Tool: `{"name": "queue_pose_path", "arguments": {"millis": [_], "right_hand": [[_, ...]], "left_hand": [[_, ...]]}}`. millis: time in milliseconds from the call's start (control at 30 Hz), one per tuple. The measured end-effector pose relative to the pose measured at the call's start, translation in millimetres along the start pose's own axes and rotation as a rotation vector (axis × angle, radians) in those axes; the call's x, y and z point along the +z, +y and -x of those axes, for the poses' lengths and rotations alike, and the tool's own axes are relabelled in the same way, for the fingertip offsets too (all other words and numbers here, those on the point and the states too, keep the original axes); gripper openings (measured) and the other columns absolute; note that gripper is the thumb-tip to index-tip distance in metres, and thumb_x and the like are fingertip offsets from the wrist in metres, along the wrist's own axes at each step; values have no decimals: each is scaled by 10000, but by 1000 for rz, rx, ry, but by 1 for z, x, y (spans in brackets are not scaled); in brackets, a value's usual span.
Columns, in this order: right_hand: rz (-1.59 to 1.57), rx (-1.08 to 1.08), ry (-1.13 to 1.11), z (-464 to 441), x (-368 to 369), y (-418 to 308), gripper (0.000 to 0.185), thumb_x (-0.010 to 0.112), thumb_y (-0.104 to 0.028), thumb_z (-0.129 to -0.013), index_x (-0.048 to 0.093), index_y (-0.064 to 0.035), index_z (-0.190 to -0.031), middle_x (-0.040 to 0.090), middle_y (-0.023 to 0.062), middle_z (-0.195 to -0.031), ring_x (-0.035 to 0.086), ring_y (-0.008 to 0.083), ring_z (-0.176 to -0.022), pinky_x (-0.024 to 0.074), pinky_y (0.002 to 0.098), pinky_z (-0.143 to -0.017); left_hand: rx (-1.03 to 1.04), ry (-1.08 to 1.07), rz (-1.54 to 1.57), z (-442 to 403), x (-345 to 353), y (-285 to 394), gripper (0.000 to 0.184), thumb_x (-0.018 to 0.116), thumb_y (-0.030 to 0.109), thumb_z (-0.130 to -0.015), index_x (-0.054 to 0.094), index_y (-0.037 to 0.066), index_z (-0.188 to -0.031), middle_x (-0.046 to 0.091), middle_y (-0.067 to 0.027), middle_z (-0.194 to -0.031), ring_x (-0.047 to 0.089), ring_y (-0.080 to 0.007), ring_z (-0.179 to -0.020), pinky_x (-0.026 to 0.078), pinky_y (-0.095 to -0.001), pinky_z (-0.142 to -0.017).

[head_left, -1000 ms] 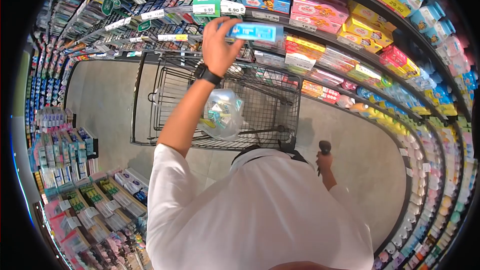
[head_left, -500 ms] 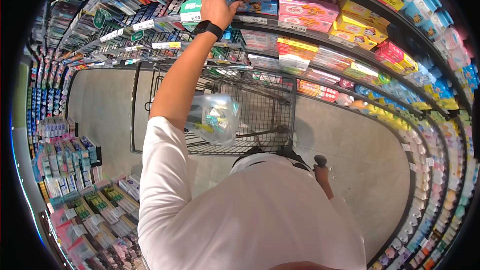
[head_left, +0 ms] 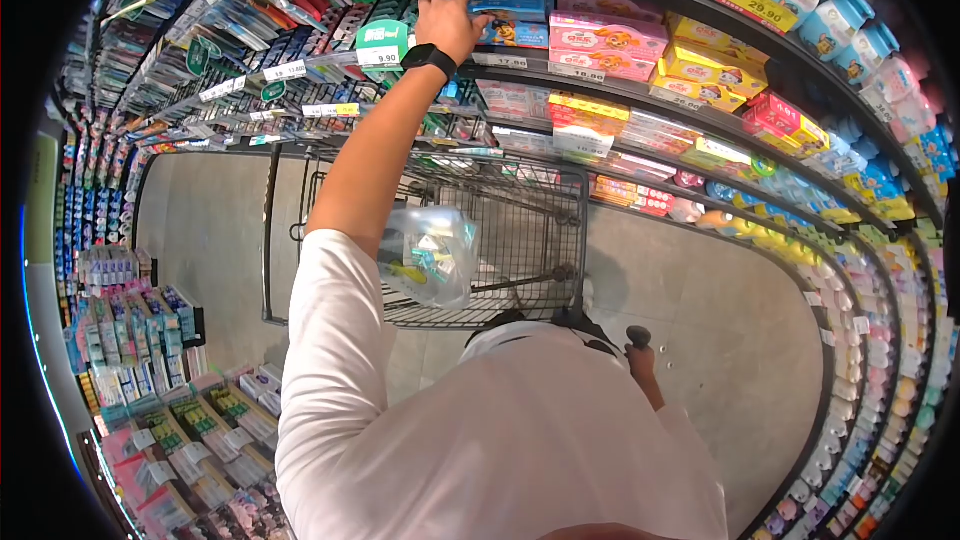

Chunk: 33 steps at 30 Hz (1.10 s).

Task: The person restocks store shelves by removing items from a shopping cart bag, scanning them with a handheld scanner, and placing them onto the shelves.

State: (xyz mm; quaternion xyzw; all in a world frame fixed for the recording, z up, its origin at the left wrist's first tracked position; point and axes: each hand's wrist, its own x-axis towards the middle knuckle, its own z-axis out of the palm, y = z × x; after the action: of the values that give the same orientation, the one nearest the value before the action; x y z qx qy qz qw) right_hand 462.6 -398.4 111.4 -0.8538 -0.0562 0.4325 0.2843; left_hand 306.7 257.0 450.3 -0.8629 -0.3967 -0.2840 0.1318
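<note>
My left hand (head_left: pixel 450 28), with a black watch on its wrist, reaches onto the upper shelf. Its fingers are apart, and its thumb lies at the left end of the stacked blue boxes (head_left: pixel 515 33). A green price sign (head_left: pixel 383 43) stands just left of the wrist. Lower right, my right hand (head_left: pixel 642 362) is closed round a dark handle with a rounded head (head_left: pixel 638 337). Below my left forearm, a clear plastic bag (head_left: pixel 430 255) with packaged items lies in the wire shopping cart (head_left: pixel 530 240).
Pink boxes (head_left: pixel 605 43) and yellow boxes (head_left: pixel 710 75) sit on the shelves to the right. Toothbrush-like packs (head_left: pixel 270 20) fill the racks at upper left. A low display of packaged goods (head_left: pixel 190 430) stands at lower left.
The blue box moved from above the cart onto the shelf with my left hand, whose fingers have since come apart from it. The view has shifted slightly. My right hand still holds the dark object.
</note>
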Motion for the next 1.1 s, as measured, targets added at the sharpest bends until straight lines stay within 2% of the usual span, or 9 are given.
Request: {"name": "queue_pose_path", "arguments": {"millis": [67, 133, 500, 567, 667, 700, 733, 800, 1100], "right_hand": [[54, 10, 22, 1, -1, 2, 259, 696, -196, -731, 643, 55, -764, 649, 131, -644, 643, 238, -603, 480, 373, -587], [105, 66, -22, 4, -4, 0, 292, 714, -198, -749, 667, 40, -911, 687, 139, -746, 681, 270, -690, 519, 396, -653], [167, 1, 1, -12, 11, 1, 316, 714, -254, -734, 681, 20, -890, 702, 164, -754, 702, 298, -718, 529, 412, -674], [199, -32, 9, -14, 13, 2, 315, 714, -259, -732, 681, 19, -878, 701, 168, -752, 700, 304, -711, 530, 418, -674], [130, -38, -30, -10, 13, -6, 303, 716, -254, -729, 678, 18, -858, 698, 173, -751, 697, 311, -709, 527, 428, -668], [133, -39, -25, -6, 12, -11, 303, 704, -256, -731, 682, 26, -839, 698, 169, -731, 699, 306, -701, 521, 412, -663], [136, -42, -20, -4, 13, -12, 307, 691, -259, -733, 686, 35, -821, 698, 165, -711, 701, 300, -694, 515, 396, -658], [161, -42, -16, -3, 13, -12, 311, 694, -261, -729, 685, 37, -816, 696, 167, -709, 700, 307, -696, 515, 400, -657], [175, -16, -7, -6, 12, -10, 315, 703, -250, -720, 679, 48, -818, 696, 179, -722, 707, 311, -711, 521, 407, -656]], "left_hand": [[-1, 7, 23, -1, 1, 0, 502, 757, 382, -792, 658, 140, -1220, 613, -177, -1251, 510, -361, -1220, 374, -476, -1055], [-1, 2, 39, -1, 1, 0, 508, 757, 392, -792, 657, 137, -1220, 613, -183, -1247, 509, -365, -1219, 377, -477, -1051], [-12, -21, 62, 3, 7, -11, 536, 754, 440, -795, 662, 86, -1187, 600, -209, -1253, 512, -385, -1200, 405, -478, -1016], [51, 51, 89, 8, 7, -15, 529, 764, 432, -792, 662, 68, -1162, 607, -211, -1191, 536, -395, -1134, 441, -479, -956], [34, 44, 112, 16, -6, -11, 500, 775, 410, -790, 665, 68, -1137, 607, -201, -1101, 558, -398, -1045, 473, -472, -884], [68, 46, 114, 18, -11, -11, 489, 782, 409, -786, 663, 86, -1133, 597, -193, -1041, 568, -399, -976, 488, -461, -838], [71, 44, 113, 19, -20, -7, 489, 782, 409, -786, 663, 86, -1133, 597, -193, -1041, 568, -399, -976, 488, -461, -838], [11, -171, 167, 20, -34, -3, 481, 774, 375, -793, 655, 120, -1184, 592, -199, -1154, 557, -403, -1063, 479, -476, -911], [104, -237, 123, 19, -28, -6, 496, 757, 403, -806, 639, 157, -1220, 612, -174, -1122, 588, -388, -1052, 489, -483, -893]]}}
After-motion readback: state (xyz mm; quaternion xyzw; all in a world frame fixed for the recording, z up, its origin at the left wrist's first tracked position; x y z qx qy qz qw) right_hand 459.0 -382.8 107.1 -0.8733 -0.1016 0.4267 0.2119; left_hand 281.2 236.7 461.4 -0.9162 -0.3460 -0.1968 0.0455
